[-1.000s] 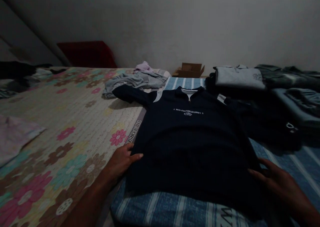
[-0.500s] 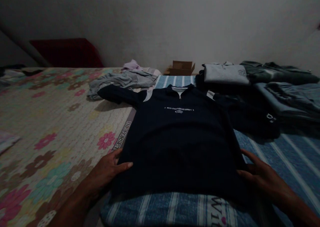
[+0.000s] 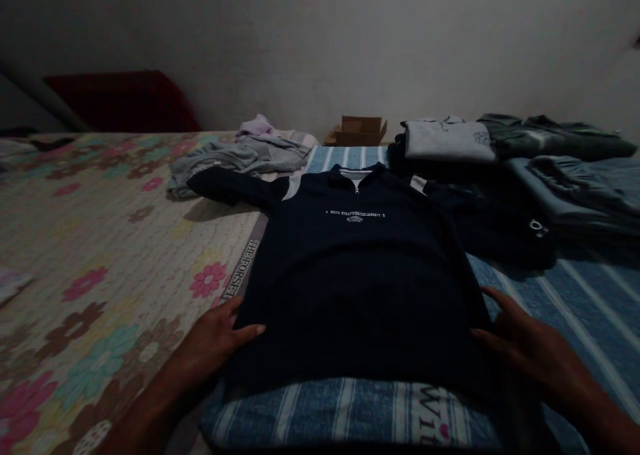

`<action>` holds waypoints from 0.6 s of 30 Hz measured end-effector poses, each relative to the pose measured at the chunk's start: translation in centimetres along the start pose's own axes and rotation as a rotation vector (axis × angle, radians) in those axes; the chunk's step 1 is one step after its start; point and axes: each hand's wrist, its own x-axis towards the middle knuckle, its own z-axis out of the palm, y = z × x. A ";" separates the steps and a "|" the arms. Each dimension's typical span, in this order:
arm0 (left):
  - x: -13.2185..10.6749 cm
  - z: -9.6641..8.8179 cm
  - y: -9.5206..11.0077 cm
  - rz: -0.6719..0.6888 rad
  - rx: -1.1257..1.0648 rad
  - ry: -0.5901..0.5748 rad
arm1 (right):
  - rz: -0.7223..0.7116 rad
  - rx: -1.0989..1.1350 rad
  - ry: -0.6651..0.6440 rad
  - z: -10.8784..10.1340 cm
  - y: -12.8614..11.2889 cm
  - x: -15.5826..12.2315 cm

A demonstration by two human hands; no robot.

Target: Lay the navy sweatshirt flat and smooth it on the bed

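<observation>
A dark navy zip-neck sweatshirt [image 3: 357, 275] lies spread front up, collar away from me, with white printing on its chest and pale shoulder patches. My left hand [image 3: 215, 338] grips its lower left edge, thumb on top and the other fingers partly hidden at the side. On the opposite edge, my right hand [image 3: 530, 348] holds the fabric in a similar way, its thumb over the cloth. Both sleeves stretch outward; the right one, with a small white emblem, lies near the folded clothes. Under the sweatshirt is a blue striped cloth [image 3: 315, 411].
A floral bedspread [image 3: 165, 255] covers the left side. Crumpled grey clothes [image 3: 240, 155] lie beyond the left sleeve. Folded garments, with a light grey one [image 3: 445, 141] on top, are stacked at back right. An open cardboard box [image 3: 361, 129] stands by the wall.
The view has shifted slightly, so the scene sits a little higher and further left. Both hands stay at the sweatshirt's side edges, and the garment lies as before.
</observation>
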 end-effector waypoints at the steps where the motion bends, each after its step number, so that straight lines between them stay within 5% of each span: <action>1: 0.0 0.1 0.1 0.012 0.020 -0.010 | -0.068 -0.057 0.101 -0.1 -0.5 -0.2; 4: -0.2 0.3 0.2 0.048 0.067 -0.010 | -0.384 -0.099 0.300 -0.1 -2.7 -1.3; 8: -0.7 0.4 0.6 0.026 0.070 -0.018 | -0.831 -0.020 0.153 1.5 -5.6 -2.6; 13: -0.7 0.3 0.5 0.019 0.087 0.018 | -1.002 -0.190 -0.104 3.6 -5.2 -2.7; 18: -0.6 0.0 0.9 0.039 0.062 0.063 | -1.084 -0.310 -0.108 4.1 -3.7 -2.9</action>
